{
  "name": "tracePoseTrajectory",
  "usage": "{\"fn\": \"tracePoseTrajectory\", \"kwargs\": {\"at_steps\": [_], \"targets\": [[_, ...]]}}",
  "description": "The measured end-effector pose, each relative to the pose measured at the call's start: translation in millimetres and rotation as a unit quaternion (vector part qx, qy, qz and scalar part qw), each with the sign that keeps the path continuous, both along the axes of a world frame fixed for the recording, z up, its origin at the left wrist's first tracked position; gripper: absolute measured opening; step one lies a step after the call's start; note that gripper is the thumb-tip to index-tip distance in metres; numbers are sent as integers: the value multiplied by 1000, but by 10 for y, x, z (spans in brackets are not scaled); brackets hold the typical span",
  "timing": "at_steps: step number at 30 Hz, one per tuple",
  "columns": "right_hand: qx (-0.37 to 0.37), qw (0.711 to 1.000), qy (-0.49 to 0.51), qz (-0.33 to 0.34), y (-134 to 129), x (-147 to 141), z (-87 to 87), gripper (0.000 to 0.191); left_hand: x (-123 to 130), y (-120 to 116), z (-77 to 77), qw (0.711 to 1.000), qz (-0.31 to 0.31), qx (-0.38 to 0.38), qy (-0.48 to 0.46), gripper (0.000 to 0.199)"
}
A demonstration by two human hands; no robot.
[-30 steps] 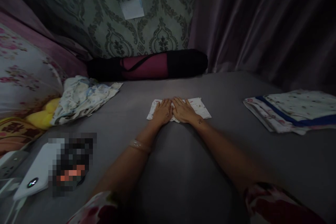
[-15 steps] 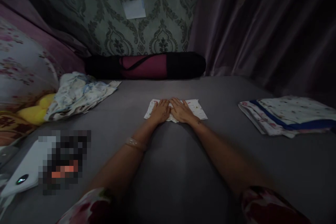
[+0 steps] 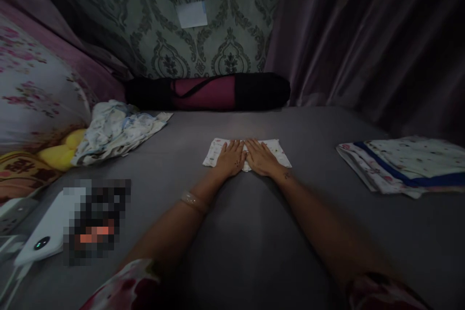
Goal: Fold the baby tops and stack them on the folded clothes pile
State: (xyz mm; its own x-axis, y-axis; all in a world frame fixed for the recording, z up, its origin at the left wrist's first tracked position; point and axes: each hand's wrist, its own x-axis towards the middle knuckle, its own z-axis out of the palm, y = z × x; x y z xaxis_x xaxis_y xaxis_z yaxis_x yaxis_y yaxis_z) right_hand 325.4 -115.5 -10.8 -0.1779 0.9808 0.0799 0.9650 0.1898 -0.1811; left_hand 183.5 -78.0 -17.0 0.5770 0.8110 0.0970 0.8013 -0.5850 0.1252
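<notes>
A small white printed cloth (image 3: 281, 154), folded into a flat rectangle, lies on the grey bed sheet (image 3: 247, 232) in front of me. My left hand (image 3: 231, 159) rests flat on its left half, fingers pointing away from me. Beside it, my right hand (image 3: 262, 157) presses flat on the other half. Both hands are open, palms down, with the thumbs close together near the cloth's middle. Part of the cloth is hidden under them.
Folded printed cloths (image 3: 407, 162) are stacked at the right. A crumpled light cloth (image 3: 119, 128) lies at the left by a yellow plush item (image 3: 60, 152). Nearer are a white device (image 3: 51, 227) with a cable and a blurred-out item. A black and maroon roll bag (image 3: 207, 92) lies along the wall.
Both hands stay flat on the cloth, spread very slightly more toward its sides. The whole view has shifted a little, so everything appears further right.
</notes>
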Motion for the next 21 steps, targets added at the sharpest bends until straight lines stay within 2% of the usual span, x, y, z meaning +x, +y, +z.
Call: {"fn": "tracePoseTrajectory", "kwargs": {"at_steps": [3, 7, 10, 12, 14, 18, 21], "targets": [[-5, 1000, 2, -1, 13, 4, -2, 62, 1, 4, 18, 1000, 4, -13, -2, 57], [-16, 1000, 11, -6, 0, 39, 98, 62, -40, 4, 98, 1000, 3, -24, -6, 57], [20, 999, 5, -42, -8, 83, 146, 62, -124, 31, 125, 999, 38, 31, -15, 59], [17, 998, -2, -68, -2, 110, 127, 63, -186, 59, 108, 996, 73, 58, -8, 60], [-11, 996, -4, -83, 10, 127, 78, 64, -228, 84, 73, 995, 92, 46, 12, 62], [-29, 996, 6, -86, 26, 130, 11, 64, -235, 107, 19, 994, 98, 33, 31, 63], [-33, 996, 13, -82, 22, 142, 38, 65, -237, 120, 30, 995, 95, 21, 25, 63]]}}
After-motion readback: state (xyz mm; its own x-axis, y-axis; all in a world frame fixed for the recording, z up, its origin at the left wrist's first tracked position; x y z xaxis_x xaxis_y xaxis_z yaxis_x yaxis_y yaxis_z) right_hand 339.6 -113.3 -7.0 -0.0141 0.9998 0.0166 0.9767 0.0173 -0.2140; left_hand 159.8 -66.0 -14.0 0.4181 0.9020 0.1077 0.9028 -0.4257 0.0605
